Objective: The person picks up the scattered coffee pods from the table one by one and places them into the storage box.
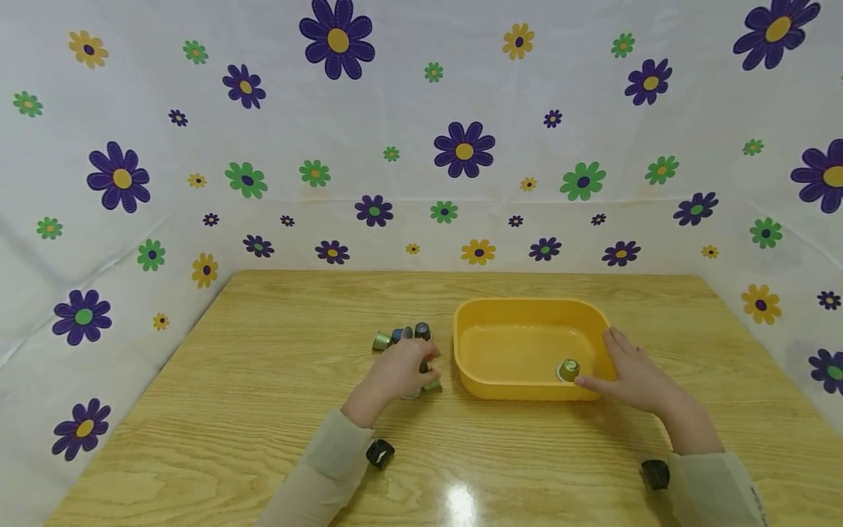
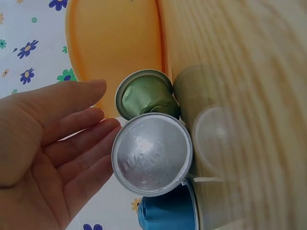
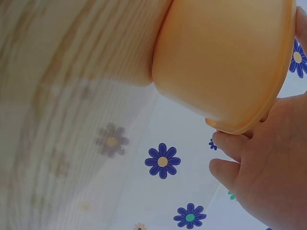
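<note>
My left hand (image 1: 398,368) is over a small cluster of coffee capsules on the table. In the left wrist view its fingers are relaxed, close beside a silver-lidded capsule (image 2: 152,154), with no capsule in their grasp. A green capsule (image 2: 146,95) and a blue capsule (image 2: 168,208) lie on either side of that one. A dark capsule (image 1: 423,331) and another green capsule (image 1: 381,341) show beyond the hand, which hides part of the group. My right hand (image 1: 635,377) holds the near right corner of the yellow basin (image 1: 527,390). Inside that corner sits an olive-green capsule (image 1: 569,369).
The wooden table (image 1: 296,307) carries the basin right of the capsule cluster. A white cloth (image 1: 408,95) with printed flowers rises behind the table and along both sides. Black wrist devices (image 1: 380,454) are at both cuffs.
</note>
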Motion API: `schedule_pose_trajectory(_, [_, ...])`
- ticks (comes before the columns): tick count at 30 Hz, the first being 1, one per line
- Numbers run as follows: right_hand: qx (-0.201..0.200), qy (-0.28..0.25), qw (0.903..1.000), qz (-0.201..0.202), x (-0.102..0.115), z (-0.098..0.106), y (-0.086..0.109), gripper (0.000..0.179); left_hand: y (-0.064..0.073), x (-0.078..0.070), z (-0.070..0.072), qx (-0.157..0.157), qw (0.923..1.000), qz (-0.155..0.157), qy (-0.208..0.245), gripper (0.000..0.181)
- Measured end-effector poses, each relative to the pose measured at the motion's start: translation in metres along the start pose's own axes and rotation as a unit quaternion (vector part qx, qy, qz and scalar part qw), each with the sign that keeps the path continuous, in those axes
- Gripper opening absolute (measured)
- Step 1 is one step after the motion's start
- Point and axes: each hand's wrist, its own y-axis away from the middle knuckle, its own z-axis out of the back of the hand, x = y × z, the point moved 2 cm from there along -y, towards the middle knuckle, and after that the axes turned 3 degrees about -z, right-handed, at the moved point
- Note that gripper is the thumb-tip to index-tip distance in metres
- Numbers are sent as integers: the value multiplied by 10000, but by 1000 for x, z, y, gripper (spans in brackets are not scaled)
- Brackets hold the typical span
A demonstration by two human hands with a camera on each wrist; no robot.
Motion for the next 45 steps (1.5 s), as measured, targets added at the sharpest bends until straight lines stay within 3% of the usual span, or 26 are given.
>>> schedule_pose_trajectory(8, [-16,6,10000,42,0,0,1,97,1,1,-3,390,9992,45,-2,23])
schedule_pose_trajectory(20, [-2,-30,10000,14,0,0,1,97,1,2,-5,620,9980,121,-77,22])
schedule_pose_trajectory(33, [-2,-71,10000,11,0,0,0,97,4,5,-9,1120,9926,301,-353,24])
schedule_pose_trajectory(45, [-29,-44,10000,32,0,-1,0,97,4,6,-11,1160,9929,214,116,31])
